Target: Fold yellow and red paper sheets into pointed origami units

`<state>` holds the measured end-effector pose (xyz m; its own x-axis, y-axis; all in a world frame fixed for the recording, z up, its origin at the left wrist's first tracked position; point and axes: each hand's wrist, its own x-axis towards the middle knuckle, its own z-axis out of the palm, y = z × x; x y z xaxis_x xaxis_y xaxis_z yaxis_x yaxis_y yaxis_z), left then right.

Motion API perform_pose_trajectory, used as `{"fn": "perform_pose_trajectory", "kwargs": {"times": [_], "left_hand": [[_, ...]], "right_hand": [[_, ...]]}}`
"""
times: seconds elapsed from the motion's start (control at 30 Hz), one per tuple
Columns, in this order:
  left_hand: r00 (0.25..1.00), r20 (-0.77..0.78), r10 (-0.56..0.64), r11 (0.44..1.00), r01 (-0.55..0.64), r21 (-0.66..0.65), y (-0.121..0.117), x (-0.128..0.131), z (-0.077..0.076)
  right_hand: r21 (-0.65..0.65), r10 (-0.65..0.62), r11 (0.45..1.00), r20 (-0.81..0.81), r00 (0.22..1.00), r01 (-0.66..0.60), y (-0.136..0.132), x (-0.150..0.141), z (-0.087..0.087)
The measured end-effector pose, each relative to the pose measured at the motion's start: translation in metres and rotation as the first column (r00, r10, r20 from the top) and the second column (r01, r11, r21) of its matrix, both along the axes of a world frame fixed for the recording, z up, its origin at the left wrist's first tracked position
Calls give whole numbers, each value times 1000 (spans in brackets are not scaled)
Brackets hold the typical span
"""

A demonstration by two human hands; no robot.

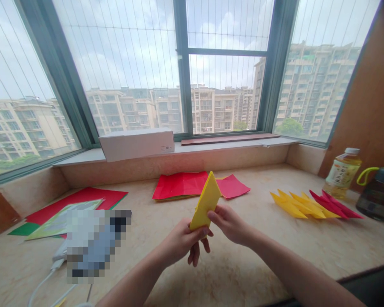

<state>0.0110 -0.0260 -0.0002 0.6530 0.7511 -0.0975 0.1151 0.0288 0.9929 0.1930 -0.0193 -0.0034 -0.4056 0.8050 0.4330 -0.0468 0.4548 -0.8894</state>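
A folded piece of yellow paper (206,202), long and pointed at its upper end, is held up over the countertop between both hands. My left hand (187,241) pinches its lower end, thumb in front and the other fingers curled behind. On the right edge, my right hand (225,219) grips the paper with thumb and fingers. Behind it lie red paper sheets (181,185) with a yellow edge showing beneath, and a smaller red sheet (233,186). Folded yellow paper pieces (294,205) and folded red pieces (337,205) stand in a row to the right.
Red sheets (83,202) and a green sheet (24,229) lie at the left, near a pixelated object (96,243) and a white cable (40,283). A bottle (342,172) and a dark flask (379,196) stand at right. A white box (137,144) rests on the windowsill (243,147).
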Motion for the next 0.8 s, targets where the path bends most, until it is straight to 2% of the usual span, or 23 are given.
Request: {"fn": "perform_pose_trajectory", "kwargs": {"times": [0.1,0.17,0.27,0.33,0.4,0.5,0.63,0.8], "left_hand": [[999,-41,28,999,-27,23,0,2,1],[999,-38,25,999,-24,34,0,3,2],[999,-8,33,999,-33,24,-2,3,3],[998,-42,36,998,-34,45,-3,2,3],[995,-91,34,995,-26,93,-3,2,4],[993,-103,54,988,-38,149,-3,2,4],[992,-51,113,986,-105,131,-2,0,5],[960,57,275,955,-280,97,2,-1,9]], "right_hand": [[45,-131,990,-3,991,131,2,-3,-5],[49,-176,983,-32,984,177,4,-4,-8],[-4,-90,996,-74,993,90,6,-4,-9],[-35,6,999,-90,996,-9,6,-2,-7],[-35,47,998,-106,993,-51,5,-1,-4],[-28,30,999,-131,991,-34,4,-2,2],[-61,52,996,-132,990,-60,11,2,2],[-35,-119,993,-100,988,116,17,11,-5]]}}
